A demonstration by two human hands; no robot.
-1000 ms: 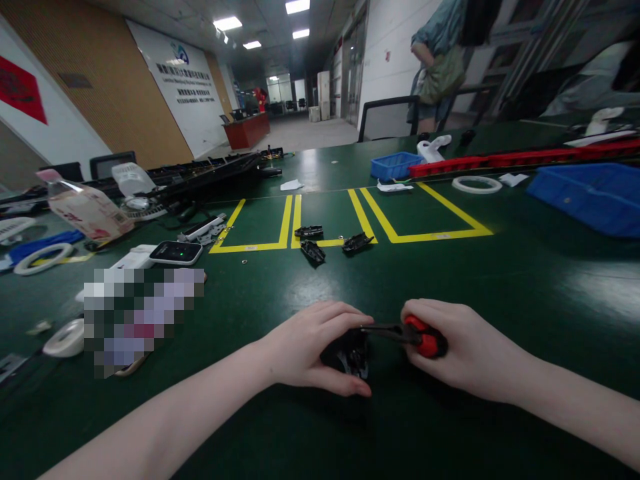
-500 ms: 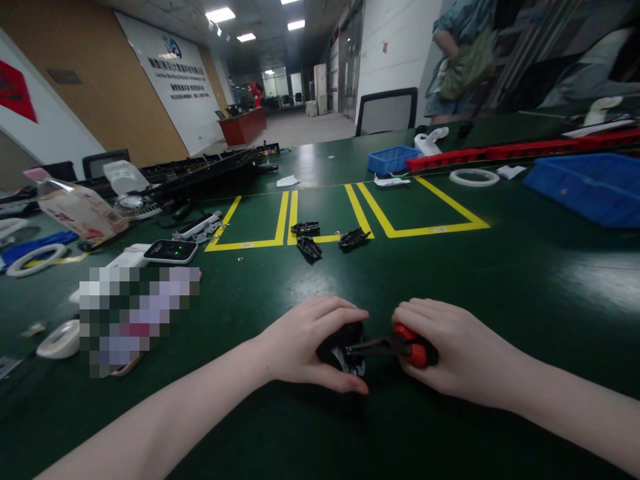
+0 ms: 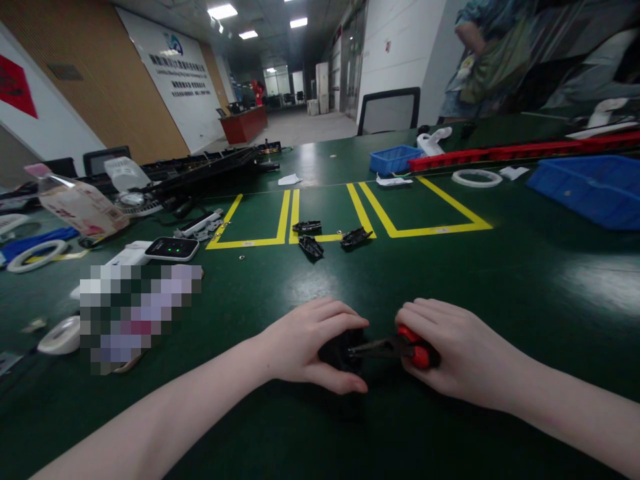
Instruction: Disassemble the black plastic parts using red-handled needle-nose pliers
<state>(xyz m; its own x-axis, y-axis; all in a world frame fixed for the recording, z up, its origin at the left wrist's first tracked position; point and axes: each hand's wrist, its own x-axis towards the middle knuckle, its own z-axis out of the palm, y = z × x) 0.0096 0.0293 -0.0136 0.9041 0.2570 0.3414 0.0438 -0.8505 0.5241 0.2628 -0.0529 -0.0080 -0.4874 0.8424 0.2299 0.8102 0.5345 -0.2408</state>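
My left hand point(image 3: 313, 350) is closed around a dark, black part point(image 3: 345, 347), thumb below and fingers above; its shape is mostly hidden. Red-handled pliers point(image 3: 387, 347) are gripped in my right hand point(image 3: 445, 350), their narrow jaws pointing left and touching the black part. Whether the jaws clamp anything is too dark to tell. Beyond my hands, three small black plastic pieces point(image 3: 311, 247) lie near the middle yellow tape outline point(image 3: 295, 213) on the green table.
Left of me lie a black device with a green light point(image 3: 173, 249), a blurred-out item point(image 3: 150, 313) and tape rolls point(image 3: 37, 257). Blue bins point(image 3: 585, 190) and a long red strip point(image 3: 500, 152) are at the right. A person point(image 3: 480, 60) stands behind the table.
The pale, shiny area on the black part at the plier jaws no longer shows; the part looks turned. Both hands keep their grip, and the view has shifted slightly.
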